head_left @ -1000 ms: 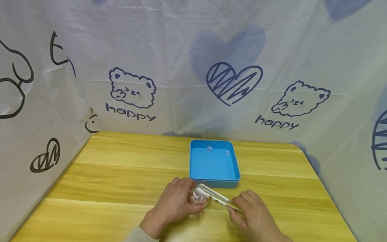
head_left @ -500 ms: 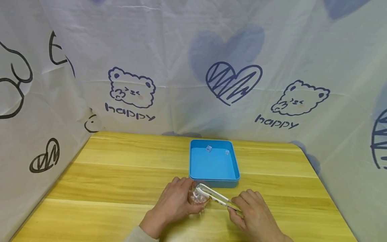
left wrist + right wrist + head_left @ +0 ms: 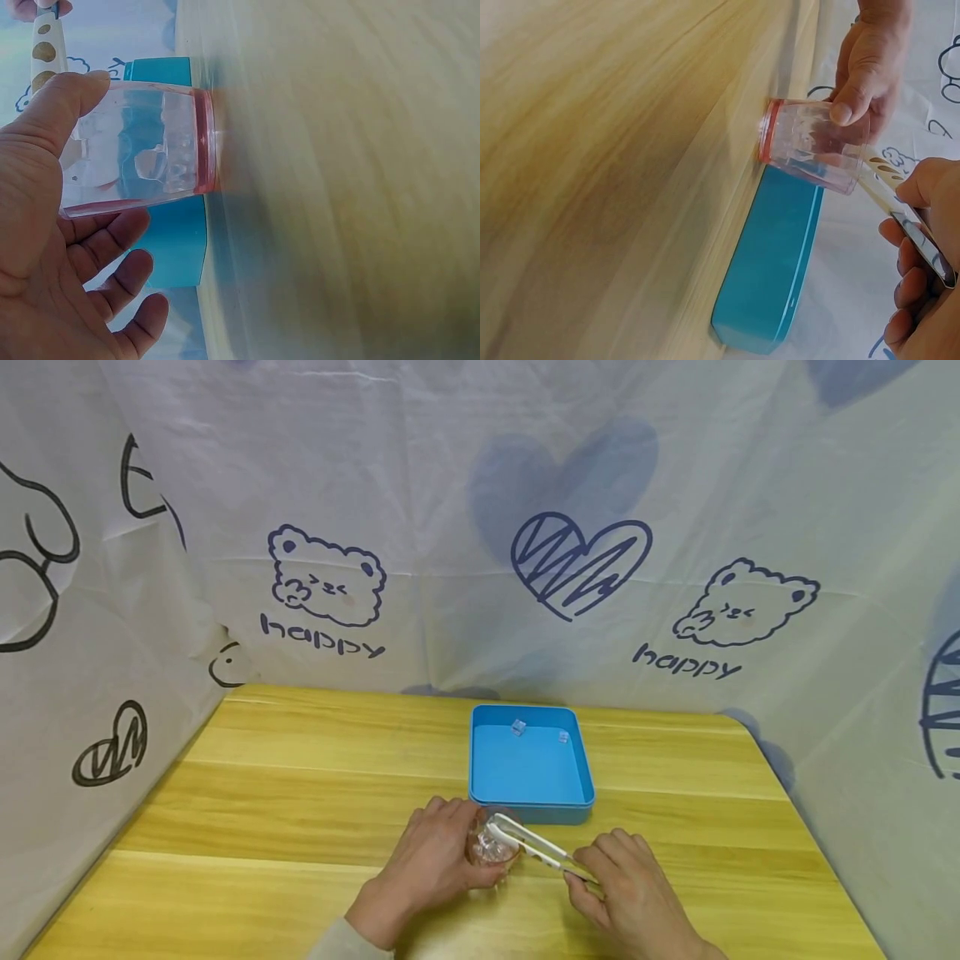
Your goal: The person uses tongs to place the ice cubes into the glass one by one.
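A clear, pink-tinted cup (image 3: 817,142) stands upright on the table just in front of the blue box, with several clear cubes (image 3: 154,161) inside. My left hand (image 3: 429,860) grips the cup near its rim, thumb on one side and fingers on the other. My right hand (image 3: 626,889) holds a pair of tongs (image 3: 536,845) with white tips and metal arms, thumb on one arm and fingers on the other. The tips of the tongs reach down inside the cup among the cubes. In the right wrist view the tongs (image 3: 911,217) slant into the cup's mouth.
The shallow blue box (image 3: 588,806) sits behind the cup, with two small clear cubes (image 3: 519,727) lying in it near its back. A wooden table (image 3: 300,818) spreads around both. White cloth (image 3: 450,527) with printed hearts and bears hangs behind and at both sides.
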A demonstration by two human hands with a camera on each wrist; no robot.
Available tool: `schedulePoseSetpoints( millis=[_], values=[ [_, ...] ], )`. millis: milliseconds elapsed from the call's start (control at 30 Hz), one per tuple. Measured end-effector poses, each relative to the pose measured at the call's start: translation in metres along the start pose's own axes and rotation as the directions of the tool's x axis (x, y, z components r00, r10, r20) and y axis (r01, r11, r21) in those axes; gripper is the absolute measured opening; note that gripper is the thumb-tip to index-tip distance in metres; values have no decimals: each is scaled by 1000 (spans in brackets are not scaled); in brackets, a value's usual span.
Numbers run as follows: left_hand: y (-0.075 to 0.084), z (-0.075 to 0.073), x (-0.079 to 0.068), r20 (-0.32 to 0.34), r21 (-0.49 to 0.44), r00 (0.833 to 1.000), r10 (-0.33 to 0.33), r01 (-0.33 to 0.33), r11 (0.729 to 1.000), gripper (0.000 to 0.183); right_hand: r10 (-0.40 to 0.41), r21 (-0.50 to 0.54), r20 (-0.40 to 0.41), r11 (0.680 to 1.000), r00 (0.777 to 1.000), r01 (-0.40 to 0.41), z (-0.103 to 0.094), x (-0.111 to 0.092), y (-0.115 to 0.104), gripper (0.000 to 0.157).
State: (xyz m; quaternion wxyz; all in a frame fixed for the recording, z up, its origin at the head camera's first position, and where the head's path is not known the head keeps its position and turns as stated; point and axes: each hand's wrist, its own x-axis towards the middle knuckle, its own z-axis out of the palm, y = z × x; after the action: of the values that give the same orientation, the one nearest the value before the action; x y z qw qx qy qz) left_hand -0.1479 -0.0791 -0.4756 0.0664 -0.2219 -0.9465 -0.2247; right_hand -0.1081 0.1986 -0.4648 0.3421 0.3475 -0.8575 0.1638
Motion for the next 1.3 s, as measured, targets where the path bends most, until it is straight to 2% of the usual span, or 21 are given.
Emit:
schedulePoseSetpoints(
  millis=[400, 533, 600, 800, 1033, 1300],
  values=[
    [0, 0, -1, -4, 4, 1000, -1, 1, 1000, 62, 10, 12, -1, 1000, 1000, -10, 1, -1, -2, 50],
    [0, 1, -1, 13, -16, 1000, -13, 13, 1000, 67, 94, 30, 50, 995, 994, -96, -1, 2, -3, 20],
    [0, 0, 0, 19, -25, 1000, -18, 19, 1000, 70, 130, 40, 60, 990, 990, -132, -1, 5, 0, 14],
    [-1, 1, -1, 17, -43, 1000, -24, 25, 999, 69, 162, 31, 28, 986, 986, -163, 0, 25, 23, 18],
    [-1, 2, -1, 18, -46, 999, -44, 45, 998, 70, 291, -22, 99, 957, 951, -291, 8, 59, 43, 19],
    [-1, 3, -1, 31, -54, 998, -53, 54, 997, 72, 325, -85, 134, 945, 936, -316, 27, 80, 55, 23]
  ],
)
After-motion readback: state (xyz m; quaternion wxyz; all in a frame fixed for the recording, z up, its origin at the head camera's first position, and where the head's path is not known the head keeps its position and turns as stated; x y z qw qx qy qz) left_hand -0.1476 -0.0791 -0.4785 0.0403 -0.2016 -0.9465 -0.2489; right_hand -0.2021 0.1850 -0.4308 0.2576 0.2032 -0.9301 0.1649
